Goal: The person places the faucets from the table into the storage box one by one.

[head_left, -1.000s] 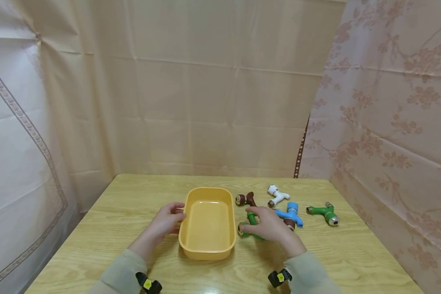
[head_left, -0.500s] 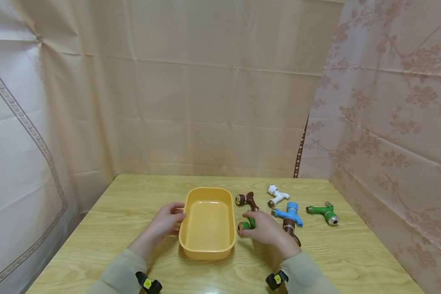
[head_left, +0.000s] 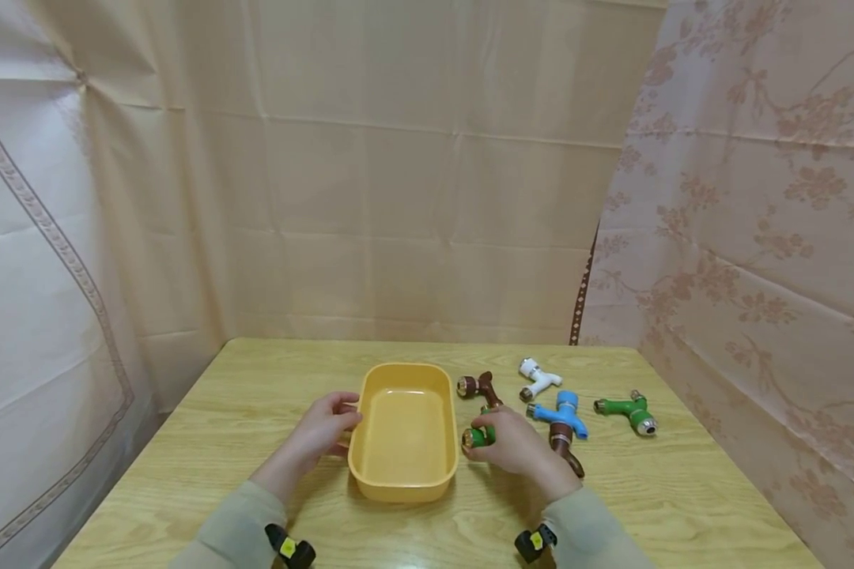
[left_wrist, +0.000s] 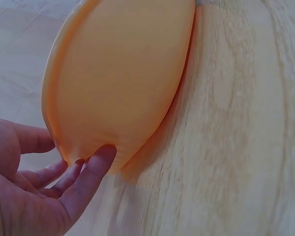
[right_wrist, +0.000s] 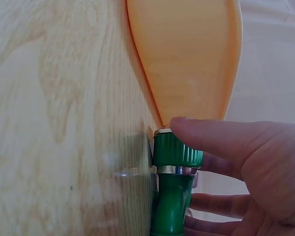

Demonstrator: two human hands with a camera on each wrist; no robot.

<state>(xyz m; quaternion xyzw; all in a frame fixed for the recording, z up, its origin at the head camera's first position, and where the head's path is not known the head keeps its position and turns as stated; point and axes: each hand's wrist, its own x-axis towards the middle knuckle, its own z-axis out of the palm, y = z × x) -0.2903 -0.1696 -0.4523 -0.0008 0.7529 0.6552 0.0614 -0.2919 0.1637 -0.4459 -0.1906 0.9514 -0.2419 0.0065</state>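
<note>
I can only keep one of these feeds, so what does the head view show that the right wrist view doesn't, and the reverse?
Only the head view: left hand, white tap, blue tap, nearer brown tap, far-right green tap.
Only the right wrist view: close detail of the held green tap, namely its ribbed collar and metal band.
Both: the right hand gripping that tap, the yellow tray, the wooden table.

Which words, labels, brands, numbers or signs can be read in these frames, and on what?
No text can be read.
Yellow patches on the black wrist devices: any marks are too small to read.
Yellow tray and held green tap: no lettering visible.
</note>
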